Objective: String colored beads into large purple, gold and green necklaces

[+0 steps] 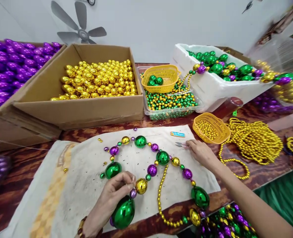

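Observation:
A garland of large green, gold and purple beads lies in a winding line over the white cloth, with a strand of small gold beads hanging in a loop from it. My left hand is closed in a pinch on a thin white thread beside a small purple bead of the garland. Just below that hand is a large green bead. At the cloth's right side, the fingers of my right hand are closed on the handles of small scissors, blades pointing left.
A blue-and-orange packet lies beyond the scissors. Behind stand a cardboard box of gold beads, a clear tub and a white foam box. Right of the cloth are a yellow basket and coiled gold strands.

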### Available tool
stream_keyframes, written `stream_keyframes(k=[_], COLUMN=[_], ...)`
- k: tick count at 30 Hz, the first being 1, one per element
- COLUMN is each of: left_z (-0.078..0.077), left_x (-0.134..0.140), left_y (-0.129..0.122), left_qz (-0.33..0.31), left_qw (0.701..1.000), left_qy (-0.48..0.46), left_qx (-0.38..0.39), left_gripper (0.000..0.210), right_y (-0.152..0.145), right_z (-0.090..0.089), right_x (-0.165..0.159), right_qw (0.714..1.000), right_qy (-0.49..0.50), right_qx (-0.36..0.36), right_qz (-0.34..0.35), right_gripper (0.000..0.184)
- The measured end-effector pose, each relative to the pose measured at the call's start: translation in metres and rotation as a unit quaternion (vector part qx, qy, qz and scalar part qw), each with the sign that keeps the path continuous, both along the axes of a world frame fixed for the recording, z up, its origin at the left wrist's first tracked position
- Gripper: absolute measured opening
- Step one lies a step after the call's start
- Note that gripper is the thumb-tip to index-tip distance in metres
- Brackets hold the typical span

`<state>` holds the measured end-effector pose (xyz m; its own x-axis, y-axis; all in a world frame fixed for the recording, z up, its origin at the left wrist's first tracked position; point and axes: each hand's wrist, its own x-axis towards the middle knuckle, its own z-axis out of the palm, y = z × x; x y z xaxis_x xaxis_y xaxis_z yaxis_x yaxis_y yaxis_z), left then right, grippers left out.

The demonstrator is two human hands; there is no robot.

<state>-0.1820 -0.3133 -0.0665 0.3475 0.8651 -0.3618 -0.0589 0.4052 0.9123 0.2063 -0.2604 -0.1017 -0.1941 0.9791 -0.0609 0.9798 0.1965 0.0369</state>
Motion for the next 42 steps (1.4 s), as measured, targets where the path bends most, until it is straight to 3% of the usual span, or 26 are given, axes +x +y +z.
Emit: stream_keyframes(k=[5,12,19,22,25,28,31,36,42], left_z=[0.002,-0.002,-0.006,-0.007,-0.007,-0.004,-0.003,-0.003,-0.001], left_x=[0.001,-0.003,-0.004,-0.005,-0.005,-0.004,-0.004,-0.003,-0.003], left_y=[-0.001,0.001,0.003,0.004,0.004,0.004,0.004,0.005,0.008], left_qz=[0.001,-0.001,-0.003,-0.001,-0.001,-0.002,-0.001,0.007,0.007], left_qw=[1.0,1.0,1.0,1.0,1.0,1.0,1.0,1.0,1.0], left_qy=[0.003,-0.001,-0.012,-0.007,-0.011,-0.016,-0.015,-0.017,-0.019], left_qx=[0.001,0.005,0.005,0.006,0.003,-0.001,-0.004,-0.002,-0.001], left_gripper=[0.013,0.015,0.015,0.016,0.015,0.014,0.014,0.014,0.015], right_y=[0.013,0.016,0.025,0.023,0.02,0.021,0.028,0.045,0.053], right_z=[-0.025,-0.021,-0.024,-0.005,0.025,0.053,0.067,0.062,0.046], right_x=[0.002,0.025,0.026,0.003,-0.035,-0.079,-0.118,-0.154,-0.18], right_qw=[0.999,0.996,0.976,0.957,0.951,0.957,0.962,0.954,0.941], right_qy=[-0.006,0.077,0.209,0.286,0.306,0.236,0.122,0.025,0.026], right_qx=[0.027,0.03,0.055,0.026,-0.012,-0.051,-0.067,-0.063,-0.073], right_qz=[0.027,0.043,-0.03,-0.033,0.044,0.162,0.235,0.292,0.329], right_gripper=[0.03,0.028,0.031,0.032,0.03,0.028,0.022,0.016,0.023])
